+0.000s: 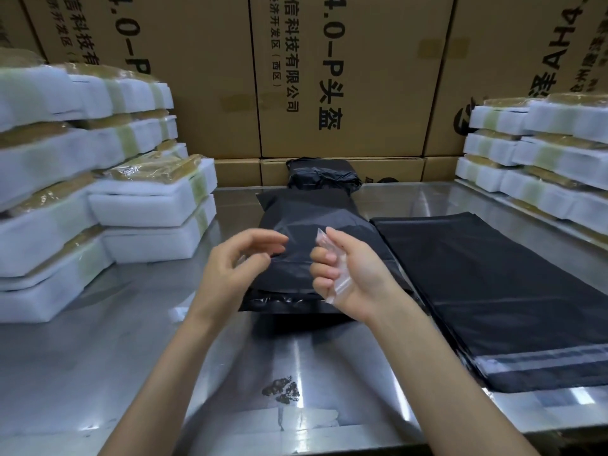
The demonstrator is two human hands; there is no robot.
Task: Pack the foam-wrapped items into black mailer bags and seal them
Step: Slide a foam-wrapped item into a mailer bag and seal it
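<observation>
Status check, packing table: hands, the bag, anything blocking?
Right hand grips clear strip; left hand open, empty. Filled black mailer bag on table, seal unconfirmed. Nothing blocking.

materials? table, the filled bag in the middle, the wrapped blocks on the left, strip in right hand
Table: looks like brushed stainless steel, streaky reflections.
Bag: thin black plastic film, soft sheen, creases.
Blocks: white foam, matte, banded with yellowish tape.
Strip in the right hand: clear glossy film, probably a peeled seal liner.
</observation>
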